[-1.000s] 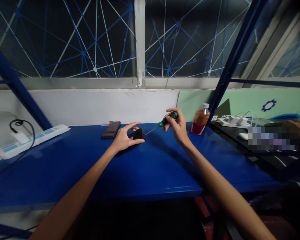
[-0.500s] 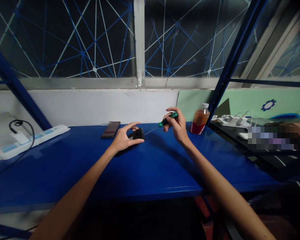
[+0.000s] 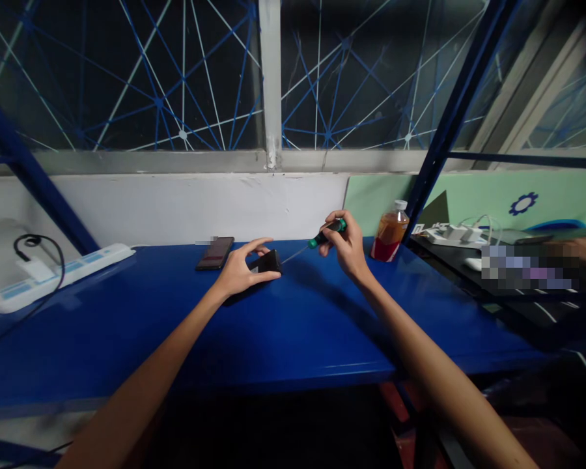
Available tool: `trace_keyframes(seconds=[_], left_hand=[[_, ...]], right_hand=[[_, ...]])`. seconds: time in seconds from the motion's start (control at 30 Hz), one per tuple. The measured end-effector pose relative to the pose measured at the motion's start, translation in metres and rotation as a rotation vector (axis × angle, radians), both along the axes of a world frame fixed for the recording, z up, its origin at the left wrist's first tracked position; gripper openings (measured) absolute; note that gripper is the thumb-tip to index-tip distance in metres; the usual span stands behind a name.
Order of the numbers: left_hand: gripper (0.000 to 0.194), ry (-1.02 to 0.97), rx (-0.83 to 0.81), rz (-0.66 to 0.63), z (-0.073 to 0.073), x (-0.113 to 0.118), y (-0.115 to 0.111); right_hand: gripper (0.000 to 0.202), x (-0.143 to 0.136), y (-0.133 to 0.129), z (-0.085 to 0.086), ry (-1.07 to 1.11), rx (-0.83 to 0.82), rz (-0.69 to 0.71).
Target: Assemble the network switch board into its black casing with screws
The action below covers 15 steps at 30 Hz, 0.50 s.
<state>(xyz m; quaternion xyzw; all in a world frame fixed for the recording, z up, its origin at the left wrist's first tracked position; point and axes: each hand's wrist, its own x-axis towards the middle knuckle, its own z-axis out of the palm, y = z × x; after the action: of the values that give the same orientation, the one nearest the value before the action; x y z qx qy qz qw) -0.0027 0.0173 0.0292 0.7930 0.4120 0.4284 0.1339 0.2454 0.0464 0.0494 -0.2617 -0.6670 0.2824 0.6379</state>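
My left hand (image 3: 241, 268) grips a small black box-shaped device (image 3: 267, 262) between thumb and fingers, tilted just above or against the blue table (image 3: 293, 339). Its exact kind cannot be made out. My right hand (image 3: 346, 242) is closed around the black and green handle of a screwdriver (image 3: 328, 233). The thin shaft slants down to the left, and its tip meets or nearly meets the right end of the black device. A dark smartphone (image 3: 216, 253) lies on the table behind my left hand.
At the back right stands a bottle of amber drink (image 3: 389, 233). A white power strip (image 3: 61, 279) with a black cable lies at the left. On the right, a black desk (image 3: 449, 260) carries chargers and a white mouse (image 3: 473, 264); another person's hand (image 3: 583, 251) shows at the edge.
The right fingers have shifted slightly around the screwdriver handle. The left hand and the black device look the same, apart from a small shift of the whole view.
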Motion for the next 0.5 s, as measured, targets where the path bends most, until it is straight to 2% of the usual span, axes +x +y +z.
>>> trace_keyframes(seconds=[0.27,0.43,0.5], left_hand=[[0.065,0.001,0.021,0.002,-0.0026,-0.0013,0.0026],[0.065,0.004,0.023,0.002,-0.0025,-0.0012,0.0023],[0.065,-0.003,0.025,-0.003,-0.0028,-0.0010,0.0021]], right_hand=[[0.023,-0.0021,-0.0082,0.0058,-0.065,0.010,-0.168],[0.026,0.0001,-0.0041,0.0029,-0.030,-0.007,-0.010],[0.028,-0.0002,-0.0027,0.0021,-0.015,-0.004,0.007]])
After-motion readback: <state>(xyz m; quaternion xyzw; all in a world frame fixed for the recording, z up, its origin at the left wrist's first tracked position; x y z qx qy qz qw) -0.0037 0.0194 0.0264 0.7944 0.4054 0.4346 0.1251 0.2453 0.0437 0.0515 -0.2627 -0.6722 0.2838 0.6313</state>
